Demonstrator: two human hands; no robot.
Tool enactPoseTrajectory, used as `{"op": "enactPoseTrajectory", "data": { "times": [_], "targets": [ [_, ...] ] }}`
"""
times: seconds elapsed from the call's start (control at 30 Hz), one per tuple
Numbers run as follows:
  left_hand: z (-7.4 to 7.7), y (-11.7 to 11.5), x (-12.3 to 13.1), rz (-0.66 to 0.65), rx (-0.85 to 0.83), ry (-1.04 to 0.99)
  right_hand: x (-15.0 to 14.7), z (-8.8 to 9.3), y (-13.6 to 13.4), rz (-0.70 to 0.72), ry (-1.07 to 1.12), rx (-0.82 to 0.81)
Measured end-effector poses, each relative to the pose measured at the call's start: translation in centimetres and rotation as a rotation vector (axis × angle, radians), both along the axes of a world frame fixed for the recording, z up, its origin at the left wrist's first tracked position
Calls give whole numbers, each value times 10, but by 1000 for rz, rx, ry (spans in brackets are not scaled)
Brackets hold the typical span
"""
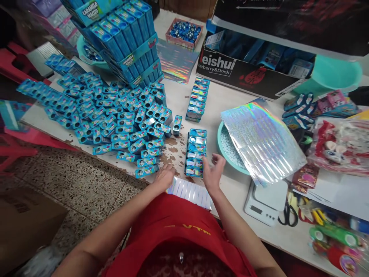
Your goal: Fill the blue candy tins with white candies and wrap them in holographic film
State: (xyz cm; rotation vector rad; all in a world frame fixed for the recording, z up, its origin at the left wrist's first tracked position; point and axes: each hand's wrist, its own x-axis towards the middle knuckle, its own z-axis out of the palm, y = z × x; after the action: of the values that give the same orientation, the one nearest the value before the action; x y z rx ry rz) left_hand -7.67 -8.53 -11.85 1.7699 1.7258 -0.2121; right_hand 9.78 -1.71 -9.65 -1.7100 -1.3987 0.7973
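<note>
My left hand (165,177) presses on the left end of a shiny holographic sticker sheet (191,193) at the table's front edge, with its fingers close together. Beside the right side of a short row of blue candy tins (196,148), my right hand (212,171) has its thumb and fingers apart. Its fingertips reach the nearest tins, some of which have shiny strips on top. Behind stands a second row of tins (198,99) with shiny strips. A single blue tin (177,125) stands to the left, near a large group of upright tins (115,115).
Stacked tin trays (127,42) rise at the back left. A black carton (245,73) stands behind. On the right are a turquoise basin (230,150) of white pellets, partly under a holographic sheet (262,140), a scale (266,202) and scissors (288,213).
</note>
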Motion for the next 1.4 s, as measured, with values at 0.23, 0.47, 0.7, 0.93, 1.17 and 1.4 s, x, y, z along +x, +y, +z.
{"op": "enactPoseTrajectory", "data": {
  "times": [0.23,0.47,0.7,0.93,1.17,1.4],
  "targets": [
    [4,-20,-7,145,-142,-62,-6,13,-77,938,-16,-100],
    [1,-17,-19,211,-180,-169,-29,-18,-80,1038,-550,-180],
    [-6,-16,-18,291,-162,-204,-30,-19,-82,1143,-684,-166],
    [-19,-16,-20,367,-136,-236,-30,-19,-82,1175,-664,-170],
    [-28,-15,-19,400,-109,-253,-31,-19,-79,1091,-644,-229],
    [-28,-15,-18,404,-89,-275,-29,-27,-78,956,-594,-231]
  ]
}}
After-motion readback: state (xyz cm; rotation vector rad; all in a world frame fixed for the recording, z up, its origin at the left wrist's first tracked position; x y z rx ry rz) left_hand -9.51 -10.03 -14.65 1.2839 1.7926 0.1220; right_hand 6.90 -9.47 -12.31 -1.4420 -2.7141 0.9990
